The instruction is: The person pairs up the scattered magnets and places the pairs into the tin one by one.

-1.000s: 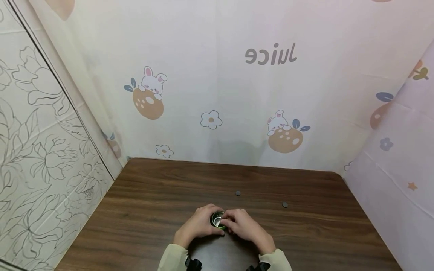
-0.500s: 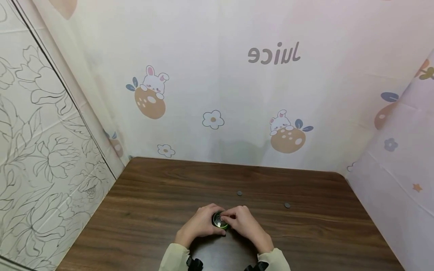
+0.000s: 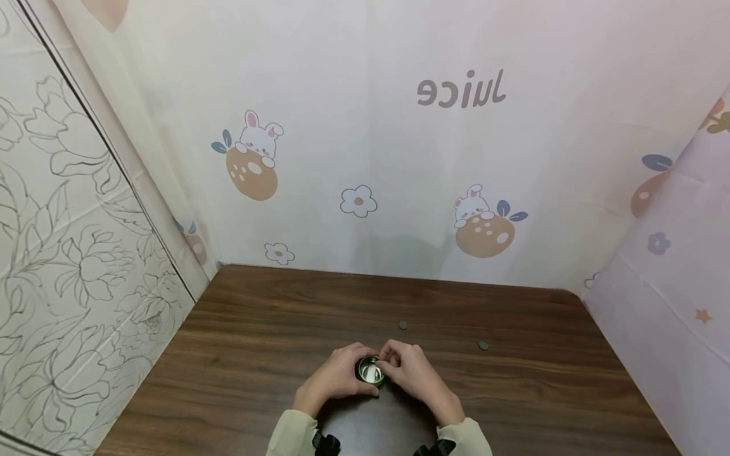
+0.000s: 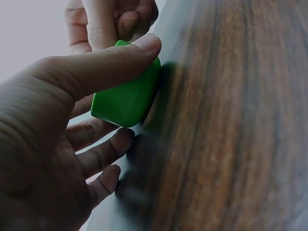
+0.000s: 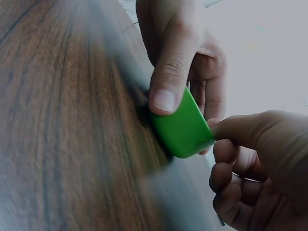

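Observation:
My left hand (image 3: 340, 373) grips a small green cup (image 4: 125, 103) by its side, thumb across the near wall and fingers beyond it. The head view looks down into the cup, whose inside shines silver, and the wrist views show its smooth green wall close over the table. My right hand (image 3: 407, 372) is at the cup's right rim, fingers curled, with the thumb and index fingertips (image 5: 222, 149) right at the edge. I cannot tell whether these fingertips hold the rim or something small.
Two small grey discs lie on the brown wooden table (image 3: 256, 329): one disc (image 3: 403, 325) beyond the hands, the other disc (image 3: 483, 346) to the right. A printed curtain (image 3: 319, 126) hangs behind the table's back edge.
The right hand's fingertips have moved from inside the cup up and back to its rim, so more of the shiny inside shows. The left hand keeps its grip.

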A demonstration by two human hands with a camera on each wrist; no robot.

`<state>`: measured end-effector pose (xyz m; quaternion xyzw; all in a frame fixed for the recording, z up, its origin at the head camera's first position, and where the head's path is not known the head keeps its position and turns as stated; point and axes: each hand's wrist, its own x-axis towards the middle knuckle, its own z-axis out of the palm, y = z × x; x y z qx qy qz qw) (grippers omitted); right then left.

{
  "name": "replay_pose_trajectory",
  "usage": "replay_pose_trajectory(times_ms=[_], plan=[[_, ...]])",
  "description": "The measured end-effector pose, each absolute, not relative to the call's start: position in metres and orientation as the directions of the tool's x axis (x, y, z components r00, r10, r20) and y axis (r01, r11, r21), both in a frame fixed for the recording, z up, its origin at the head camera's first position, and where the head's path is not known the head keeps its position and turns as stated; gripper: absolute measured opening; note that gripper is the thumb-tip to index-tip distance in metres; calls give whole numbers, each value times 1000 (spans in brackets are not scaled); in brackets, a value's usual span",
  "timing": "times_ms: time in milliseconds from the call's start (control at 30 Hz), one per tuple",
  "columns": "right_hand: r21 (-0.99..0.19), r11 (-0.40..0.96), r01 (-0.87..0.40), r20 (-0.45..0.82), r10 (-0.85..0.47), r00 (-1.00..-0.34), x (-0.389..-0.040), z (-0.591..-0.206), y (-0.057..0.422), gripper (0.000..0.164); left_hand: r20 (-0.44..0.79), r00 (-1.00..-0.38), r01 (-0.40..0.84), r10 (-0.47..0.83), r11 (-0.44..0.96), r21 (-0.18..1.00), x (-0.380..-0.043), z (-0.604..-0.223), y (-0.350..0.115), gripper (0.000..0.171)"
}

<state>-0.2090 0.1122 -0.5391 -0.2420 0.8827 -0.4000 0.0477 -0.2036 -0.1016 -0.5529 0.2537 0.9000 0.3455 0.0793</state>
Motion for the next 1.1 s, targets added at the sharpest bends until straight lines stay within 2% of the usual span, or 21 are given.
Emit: replay_pose_trajectory(times_ms=[700, 933, 1100], plan=[[-757, 560, -337, 111, -397, -911, -208, -539, 139, 6, 72, -854, 432, 516, 625, 651, -203, -553, -108, 78], [-779, 540, -320, 94, -403, -910, -204, -544, 146, 11, 73, -854, 432, 516, 622, 653, -203, -555, -110, 71], [-776, 547, -314, 99, -386, -917, -203, -546, 152, 9, 77, -856, 423, 511, 608, 672, -204, -555, -110, 64]])
